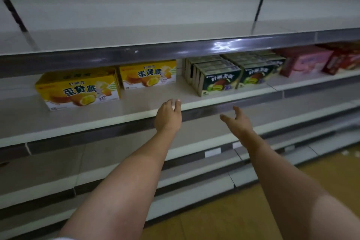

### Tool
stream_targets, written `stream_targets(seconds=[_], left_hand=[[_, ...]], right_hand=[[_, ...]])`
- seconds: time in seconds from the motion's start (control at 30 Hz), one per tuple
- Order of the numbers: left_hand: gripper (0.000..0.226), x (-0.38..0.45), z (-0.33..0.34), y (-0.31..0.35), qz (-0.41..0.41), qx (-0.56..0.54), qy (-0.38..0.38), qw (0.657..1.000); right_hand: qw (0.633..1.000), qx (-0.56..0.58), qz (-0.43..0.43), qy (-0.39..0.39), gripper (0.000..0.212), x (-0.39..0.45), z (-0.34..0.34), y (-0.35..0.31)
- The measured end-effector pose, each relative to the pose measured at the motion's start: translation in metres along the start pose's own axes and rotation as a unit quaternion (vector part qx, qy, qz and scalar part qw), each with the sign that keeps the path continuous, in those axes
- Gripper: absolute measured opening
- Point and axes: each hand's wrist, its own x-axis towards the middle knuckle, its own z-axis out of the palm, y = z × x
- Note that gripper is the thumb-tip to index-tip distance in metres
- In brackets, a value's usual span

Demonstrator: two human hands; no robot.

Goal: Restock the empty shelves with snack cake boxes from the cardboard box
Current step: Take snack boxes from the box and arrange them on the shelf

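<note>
Shelf stock, mid-frame: green boxes [220, 78], pink boxes [305, 62] sitting at right.
We are reaching with left hand [168, 115] and right hand [236, 121], fingers released, toward yellow snack cake boxes [79, 88] at centre left.

Plenty of bare shelf [152, 103] in front of the two yellow boxes [79, 89], [148, 74], and a narrow gap between them. Right of that, the dark green boxes [220, 78] stand packed tight, then pink boxes [305, 60] and red boxes [342, 60], so no way in there. The upper shelf edge [175, 52] hangs low over everything. Both hands [169, 113], [236, 121] hover spread, holding nothing, at the shelf's front lip.
</note>
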Motion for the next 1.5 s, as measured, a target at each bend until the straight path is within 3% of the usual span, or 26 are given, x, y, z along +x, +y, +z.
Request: stream_targets(seconds=[0.27, 0.63, 1.1, 1.37, 1.5], left_hand=[[0.061, -0.06, 0.08, 0.031, 0.012, 0.039, -0.168, 0.985], [0.068, -0.214, 0.223, 0.125, 0.094, 0.054, -0.401, 0.91], [0.067, -0.44, 0.357, 0.271, 0.245, 0.09, -0.53, 0.807], [0.061, -0.499, 0.422, 0.325, 0.274, 0.094, -0.575, 0.765], [0.071, -0.502, 0.468, 0.353, 0.286, 0.072, -0.596, 0.747]], right_hand=[[0.991, 0.042, 0.112, 0.06, 0.077, -0.058, -0.068, 0.097], [0.944, 0.103, 0.262, 0.172, 0.075, -0.165, -0.209, 0.254], [0.86, 0.119, 0.382, 0.315, 0.076, -0.318, -0.371, 0.417], [0.836, 0.105, 0.414, 0.344, 0.071, -0.337, -0.427, 0.466], [0.828, 0.099, 0.424, 0.354, 0.072, -0.321, -0.462, 0.485]])
